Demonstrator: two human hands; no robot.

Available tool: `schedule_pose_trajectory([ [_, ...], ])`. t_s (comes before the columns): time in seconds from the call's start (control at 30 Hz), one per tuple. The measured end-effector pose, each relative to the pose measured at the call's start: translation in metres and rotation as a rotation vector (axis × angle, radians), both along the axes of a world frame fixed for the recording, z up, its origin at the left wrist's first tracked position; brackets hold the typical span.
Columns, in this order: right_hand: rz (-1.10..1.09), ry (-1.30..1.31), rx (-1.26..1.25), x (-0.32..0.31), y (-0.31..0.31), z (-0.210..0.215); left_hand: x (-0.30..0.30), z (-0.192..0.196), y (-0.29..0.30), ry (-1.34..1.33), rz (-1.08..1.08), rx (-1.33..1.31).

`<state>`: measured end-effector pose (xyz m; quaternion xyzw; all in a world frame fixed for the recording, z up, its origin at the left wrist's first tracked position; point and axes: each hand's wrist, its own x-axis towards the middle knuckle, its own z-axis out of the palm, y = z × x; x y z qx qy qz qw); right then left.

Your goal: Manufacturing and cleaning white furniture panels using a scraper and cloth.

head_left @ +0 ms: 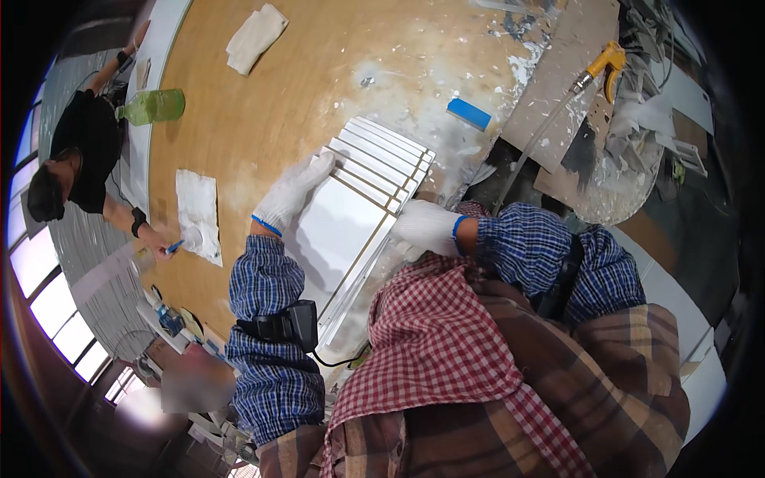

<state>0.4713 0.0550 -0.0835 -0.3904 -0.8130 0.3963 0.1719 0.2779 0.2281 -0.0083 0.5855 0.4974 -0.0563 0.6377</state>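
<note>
A stack of white panels (339, 219) with brown strips along their edges lies fanned out at the table's near edge, in front of my body. My left hand (293, 193), in a white knit glove with a blue cuff, grips the stack's left side, its fingertips near the stepped upper edges. On the opposite side, my right hand (428, 227), gloved the same way, holds the right edge low down. Some of its fingers are hidden. A blue block (468, 114) rests on the table beyond my right hand.
The wooden table (239, 119) has white smears and flakes. A folded cloth (256, 38) lies far off, a white sheet (198, 217) at left. A green bottle (155, 107) stands near a person (92, 151) across the table. A yellow air gun (610, 64) lies right.
</note>
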Motion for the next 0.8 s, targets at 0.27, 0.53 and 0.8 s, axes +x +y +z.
schedule_pose_trajectory([
  [0.27, 0.055, 0.057, 0.079, -0.004, 0.005, -0.006, -0.021, -0.013, 0.002, -0.034, 0.05, -0.1],
  [0.53, -0.199, 0.121, 0.018, -0.012, -0.01, -0.019, -0.021, -0.019, 0.006, 0.047, 0.02, -0.113],
  [0.8, -0.097, -0.09, -0.02, -0.02, -0.023, -0.017, -0.031, -0.024, 0.0, 0.086, -0.18, 0.002],
])
